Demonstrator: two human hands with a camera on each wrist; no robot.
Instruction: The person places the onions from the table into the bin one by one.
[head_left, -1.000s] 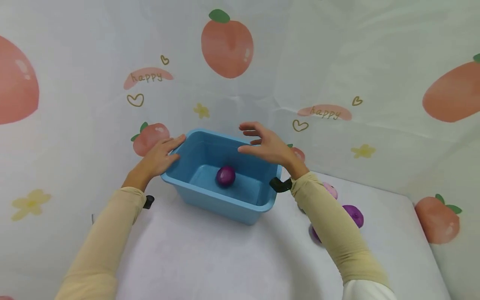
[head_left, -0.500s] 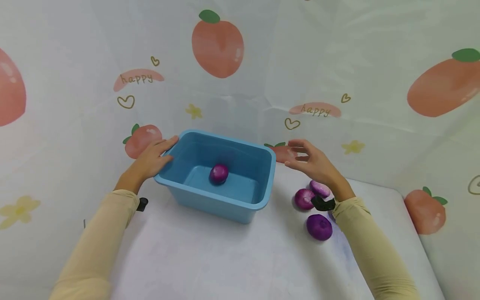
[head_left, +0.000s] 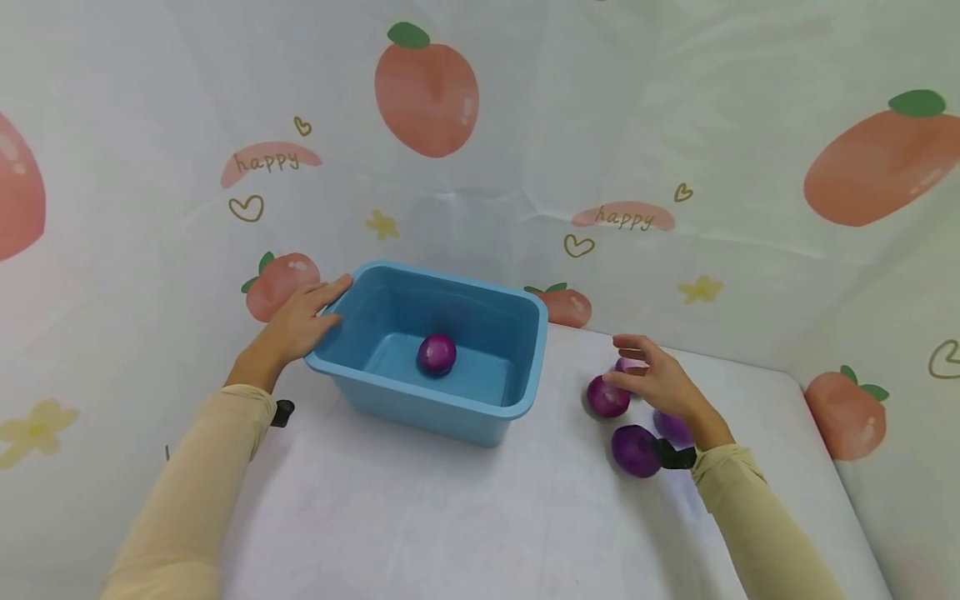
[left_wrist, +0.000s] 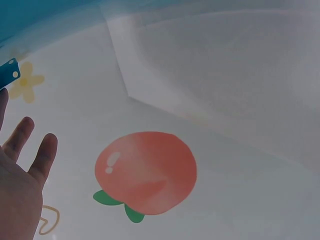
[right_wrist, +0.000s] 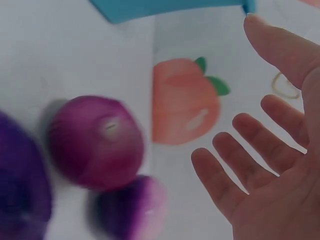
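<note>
A blue plastic basin (head_left: 420,398) stands on the white table with one red onion (head_left: 437,354) on its floor. My left hand (head_left: 298,323) rests at the basin's left rim, fingers extended along it and thumb reaching over the inner side. Off to the right, my right hand (head_left: 663,385) hovers over a group of onions with fingers spread and nothing in them. Nearest its thumb is a round red onion (head_left: 607,397); a paler one (right_wrist: 132,207) lies beside that. A darker purple onion (head_left: 634,451) sits closer to me, and another (head_left: 672,427) is partly covered by the right hand and wrist.
A white cloth backdrop (head_left: 525,125) printed with peaches, hearts and flowers rises behind the basin. The white tabletop (head_left: 450,517) extends in front of the basin and right to an edge beyond the onions. Black straps (head_left: 675,456) sit at my wrists.
My right hand has moved from over the basin to the right and down to the onions, fingers still spread. The left hand stays at the rim. The view has shifted slightly.
</note>
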